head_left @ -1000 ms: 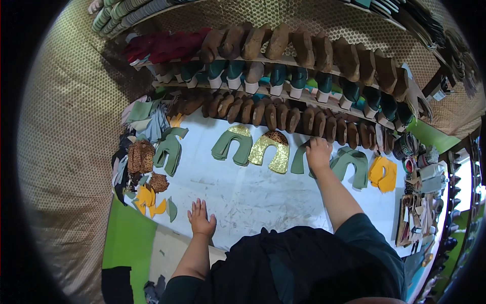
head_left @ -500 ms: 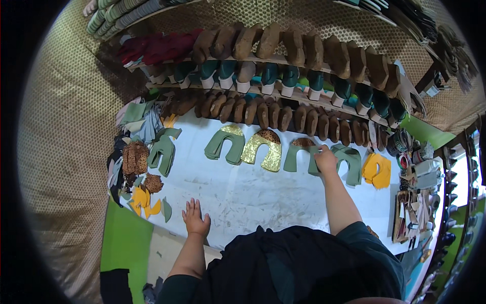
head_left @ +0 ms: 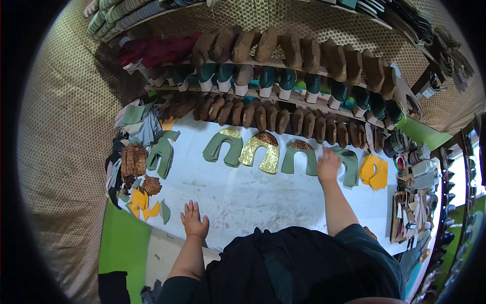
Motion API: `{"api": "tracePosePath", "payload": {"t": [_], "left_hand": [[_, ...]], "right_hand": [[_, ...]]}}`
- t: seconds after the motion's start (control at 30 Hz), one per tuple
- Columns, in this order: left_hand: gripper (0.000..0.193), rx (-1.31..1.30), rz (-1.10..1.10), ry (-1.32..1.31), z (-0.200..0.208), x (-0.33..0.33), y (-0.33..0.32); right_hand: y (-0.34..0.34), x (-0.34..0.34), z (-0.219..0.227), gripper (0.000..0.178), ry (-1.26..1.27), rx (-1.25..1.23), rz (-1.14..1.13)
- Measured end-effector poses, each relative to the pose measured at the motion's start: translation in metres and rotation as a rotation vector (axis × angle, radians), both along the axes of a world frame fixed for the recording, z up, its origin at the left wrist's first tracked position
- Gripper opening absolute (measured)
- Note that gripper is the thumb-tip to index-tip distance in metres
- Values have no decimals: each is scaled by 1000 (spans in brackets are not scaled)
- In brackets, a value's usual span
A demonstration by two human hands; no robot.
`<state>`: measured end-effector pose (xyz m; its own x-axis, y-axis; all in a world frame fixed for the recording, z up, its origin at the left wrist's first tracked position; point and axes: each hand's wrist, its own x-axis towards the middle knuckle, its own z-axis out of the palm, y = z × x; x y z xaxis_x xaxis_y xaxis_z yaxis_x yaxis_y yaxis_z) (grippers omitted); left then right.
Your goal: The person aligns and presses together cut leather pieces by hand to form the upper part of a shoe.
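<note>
Since a second ago, our right hand (head_left: 329,166) has shifted rightward along the row, so work has advanced one piece. It now rests, fingers loosely together, on the green arch-shaped leather cut-out (head_left: 349,164). Our left hand (head_left: 194,221) lies spread flat on the scuffed white worktable (head_left: 253,197).

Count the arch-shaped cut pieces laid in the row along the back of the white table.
5, left to right: a green piece, a gold piece, a green piece, a green piece partly under the right hand, and a yellow piece. Stacked layers may hide more.
</note>
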<state>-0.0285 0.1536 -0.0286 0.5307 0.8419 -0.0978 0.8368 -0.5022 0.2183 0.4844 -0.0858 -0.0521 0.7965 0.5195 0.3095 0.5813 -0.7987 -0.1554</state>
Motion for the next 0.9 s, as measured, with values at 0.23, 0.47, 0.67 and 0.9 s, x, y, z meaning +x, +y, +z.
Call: {"api": "tracePosePath", "payload": {"t": [0.23, 0.47, 0.67, 0.9], "left_hand": [[77, 2, 8, 18, 4, -2, -1], [77, 10, -1, -3, 2, -1, 0], [76, 12, 7, -33, 0, -5, -1], [74, 27, -6, -52, 0, -3, -1]], "right_hand": [[-59, 34, 26, 39, 43, -101, -146], [-68, 29, 44, 11, -48, -78, 57], [-26, -29, 93, 15, 167, 42, 365], [50, -149, 138, 23, 867, 396, 423]]}}
